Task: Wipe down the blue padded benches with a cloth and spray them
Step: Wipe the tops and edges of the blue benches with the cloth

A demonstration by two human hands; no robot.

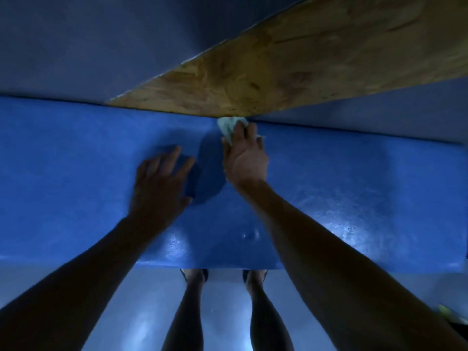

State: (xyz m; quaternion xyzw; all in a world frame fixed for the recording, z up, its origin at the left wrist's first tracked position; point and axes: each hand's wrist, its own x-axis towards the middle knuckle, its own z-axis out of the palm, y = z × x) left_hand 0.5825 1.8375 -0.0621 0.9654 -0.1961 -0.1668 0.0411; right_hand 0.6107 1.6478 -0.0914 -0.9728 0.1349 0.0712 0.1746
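Observation:
The blue padded bench runs across the whole view, with wet glints on its near half. My right hand presses a pale crumpled cloth onto the bench's far edge, its fingers curled over the cloth just under the wooden board. My left hand rests flat on the bench to the left of it, fingers spread and holding nothing. No spray bottle shows.
A slanted plywood board overhangs the bench's far edge from the upper right. A grey-blue wall rises behind. My bare legs stand on a shiny floor in front of the bench. A yellow-green object peeks in at lower right.

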